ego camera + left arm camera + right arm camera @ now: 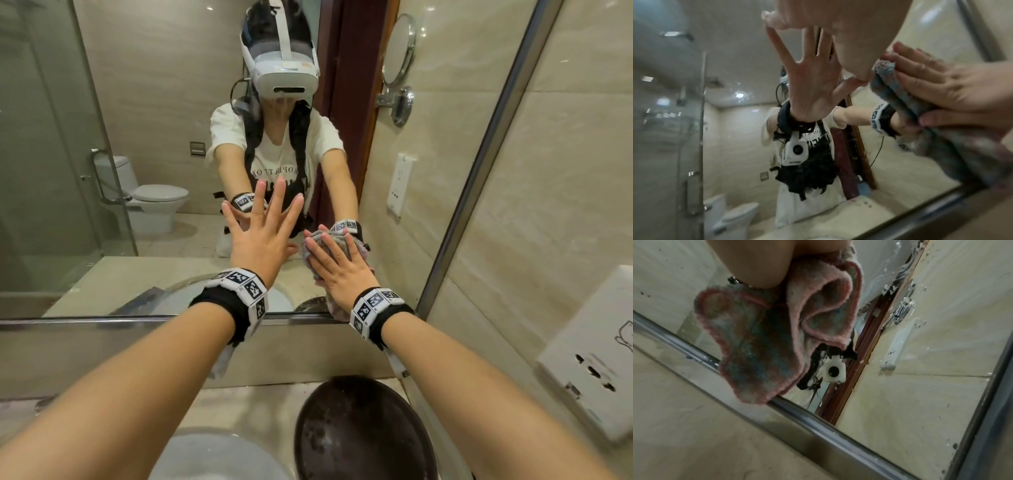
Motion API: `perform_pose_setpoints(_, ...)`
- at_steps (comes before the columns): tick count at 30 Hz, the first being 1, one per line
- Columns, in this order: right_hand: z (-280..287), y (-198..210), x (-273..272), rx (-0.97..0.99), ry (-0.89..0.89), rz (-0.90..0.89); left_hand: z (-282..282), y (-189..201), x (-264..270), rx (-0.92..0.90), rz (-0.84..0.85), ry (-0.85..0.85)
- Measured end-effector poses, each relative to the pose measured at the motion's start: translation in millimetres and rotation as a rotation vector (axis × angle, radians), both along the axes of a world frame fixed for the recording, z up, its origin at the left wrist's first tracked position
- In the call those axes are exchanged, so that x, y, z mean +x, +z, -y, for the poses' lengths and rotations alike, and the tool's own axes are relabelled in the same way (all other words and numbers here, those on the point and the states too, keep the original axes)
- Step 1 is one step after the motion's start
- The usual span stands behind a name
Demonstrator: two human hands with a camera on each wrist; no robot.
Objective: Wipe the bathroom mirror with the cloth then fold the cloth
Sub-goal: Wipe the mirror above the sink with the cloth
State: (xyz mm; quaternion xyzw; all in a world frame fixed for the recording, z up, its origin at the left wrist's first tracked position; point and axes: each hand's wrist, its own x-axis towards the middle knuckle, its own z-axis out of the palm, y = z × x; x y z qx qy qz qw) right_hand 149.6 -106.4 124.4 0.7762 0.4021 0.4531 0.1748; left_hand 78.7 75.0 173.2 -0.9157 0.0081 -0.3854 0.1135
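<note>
Item: cloth [346, 245], pink-edged terry with blue-grey patches, bunched. It lies flat between the right hand [337, 270] and the glass of the mirror [154, 102], low on the pane and towards its right side. Cloth folds show beyond the fingertips on the far side and hang below the wrist; in the right wrist view the lowest fold [752, 369] reaches the mirror's bottom metal frame [818, 418].

Right grip: fingers straight and close together, palm pressing the cloth against the glass.

Left grip: left hand [262, 233] spread wide, fingers straight, laid bare on the glass just left of the cloth; thumb tip close to the cloth edge, touching or not cannot be told.

Edges: bottom frame just below the cloth; the mirror's right vertical frame [479, 171] stands near on the right, with a narrow strip of glass between it and the cloth. Water drops show on that strip in the right wrist view.

Open room: wide glass to the left and above both hands.

Bench [246, 404]: marble, near side, carrying a dark round basin [359, 435] and a pale bowl rim [219, 452]. Wall socket plate [589, 359] on the right wall.
</note>
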Motion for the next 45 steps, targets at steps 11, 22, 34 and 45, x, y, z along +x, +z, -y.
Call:
perform_pose_setpoints(11, 76, 21, 13, 0.319, -0.164, -0.056, -3, 0, -2, 0.061, 0.055, 0.006)
perform_pose_setpoints(22, 37, -75, 1, -0.063, -0.028, -0.120, -1, -3, -1, 0.098, 0.058, 0.031)
perform_pose_setpoints(34, 0, -47, 14, -0.500, 0.398, -0.416, -7, -9, 4, 0.126, 0.102, -0.014)
perform_pose_setpoints(45, 48, -36, 9, -0.111, 0.098, -0.232, -7, -11, 6, 0.131, 0.103, -0.031)
